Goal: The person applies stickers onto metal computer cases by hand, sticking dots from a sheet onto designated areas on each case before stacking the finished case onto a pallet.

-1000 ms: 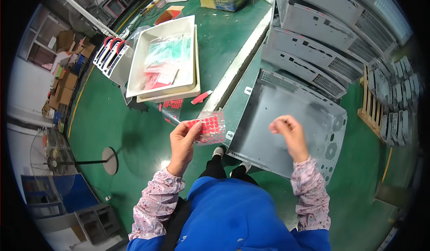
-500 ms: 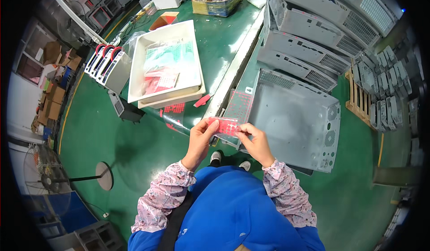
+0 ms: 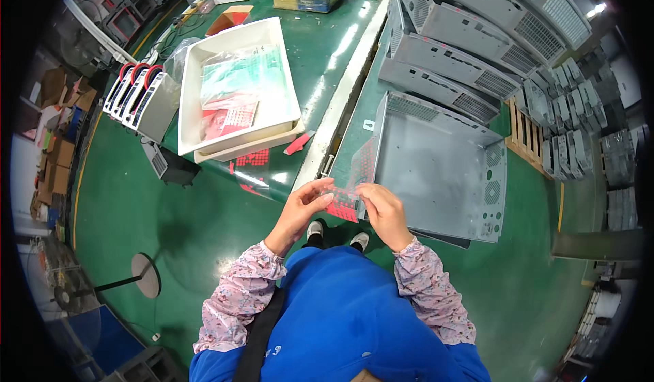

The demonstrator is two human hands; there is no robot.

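Between my two hands is a small sticker sheet [image 3: 345, 211], red with rows of dots and a clear film along its upper part. My left hand [image 3: 304, 208] pinches its left side between thumb and fingers. At the upper right corner my right hand [image 3: 385, 212] grips the clear film, fingers closed. Just beyond lies another clear sheet with red dots [image 3: 362, 163], against the side of an open grey metal case [image 3: 436, 171]. A white plastic tray [image 3: 289, 86] on the green bench holds clear, greenish and red sheets.
Several grey metal cases [image 3: 463, 58] stand in a row at the far right of the bench [image 3: 327, 75]. White devices with red handles [image 3: 146, 99] line the bench's left side. A red scrap [image 3: 298, 143] lies beside the tray. A wooden pallet [image 3: 526, 137] and a fan base [image 3: 146, 275] are on the floor.
The sticker sheet has tilted downward, and clear film now shows along its top. My right hand has risen slightly at its corner. The whole view has shifted a little.
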